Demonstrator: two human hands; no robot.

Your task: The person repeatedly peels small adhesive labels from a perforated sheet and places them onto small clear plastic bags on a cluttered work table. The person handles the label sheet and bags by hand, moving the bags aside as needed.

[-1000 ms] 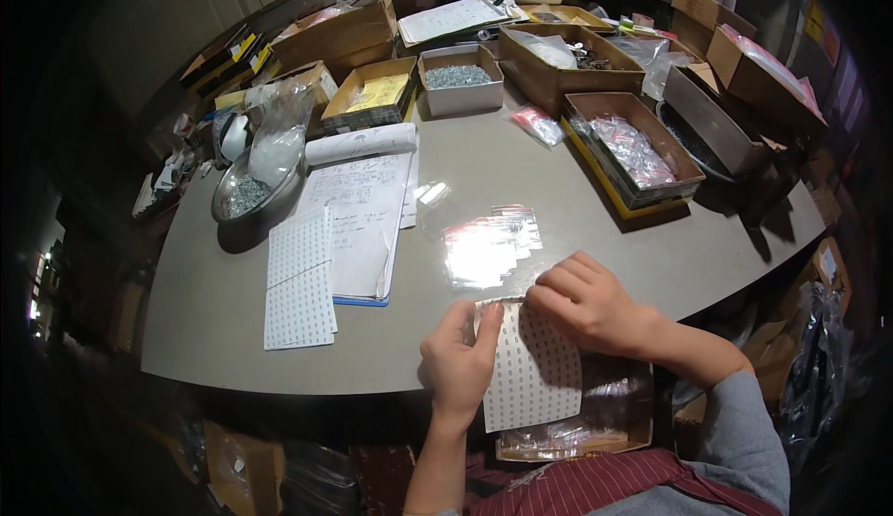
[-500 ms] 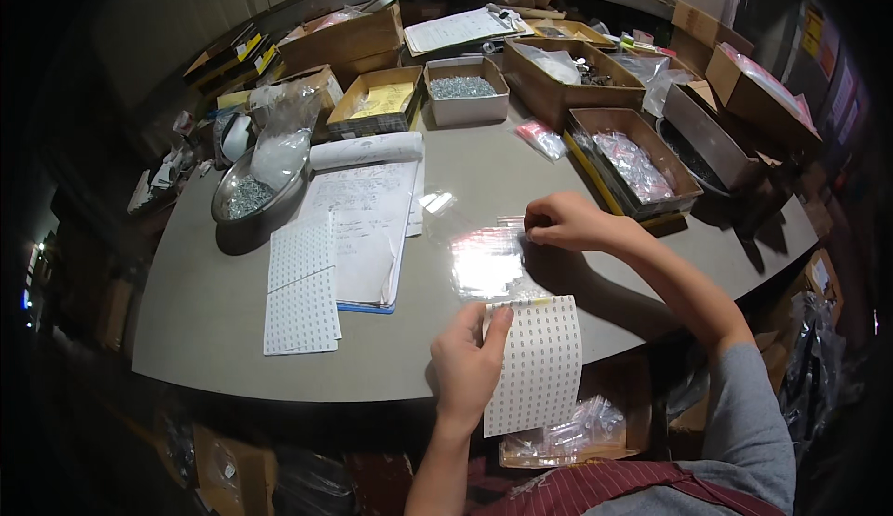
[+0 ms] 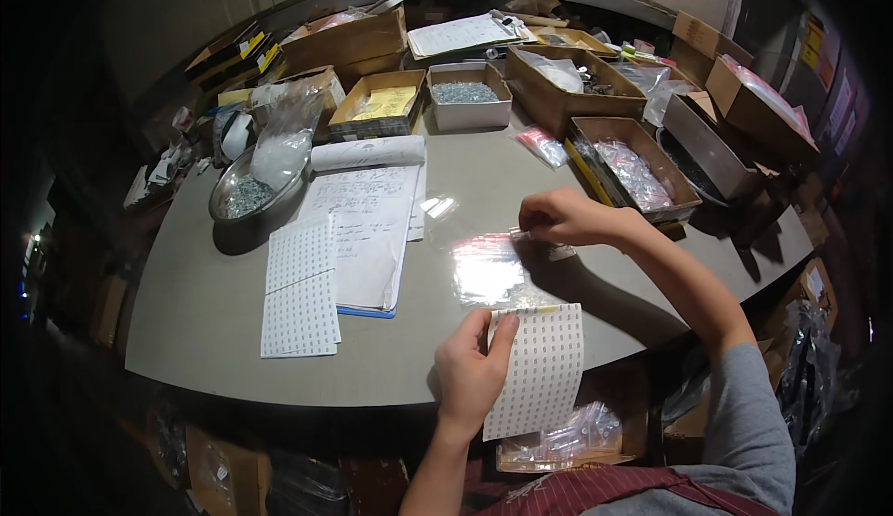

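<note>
My left hand [image 3: 473, 367] holds a sheet of small printed labels [image 3: 535, 367], thumb on top, over the table's near edge. The sheet hangs down, with rows of tiny dark marks and a yellowish spot on its top edge. Beyond it, clear plastic bags [image 3: 488, 270] lie flat on the table, shining under the light. My right hand [image 3: 569, 218] is closed in a pinch at the upper right edge of these bags, apparently on one clear plastic bag. The fingertips partly hide the grip.
Left lie more label sheets [image 3: 299, 293] and a clipboard with papers [image 3: 367, 237]. A metal bowl [image 3: 219, 207] holds small metal parts. Along the back stand a white box of metal parts [image 3: 472, 116] and cardboard boxes [image 3: 567, 112]. Right is a box of bagged pieces [image 3: 586, 158]; below, an open box of bags [image 3: 539, 462].
My right hand has shifted slightly left and inward, and plastic by its fingertips has moved. The left hand with the label sheet stays nearly in place.
</note>
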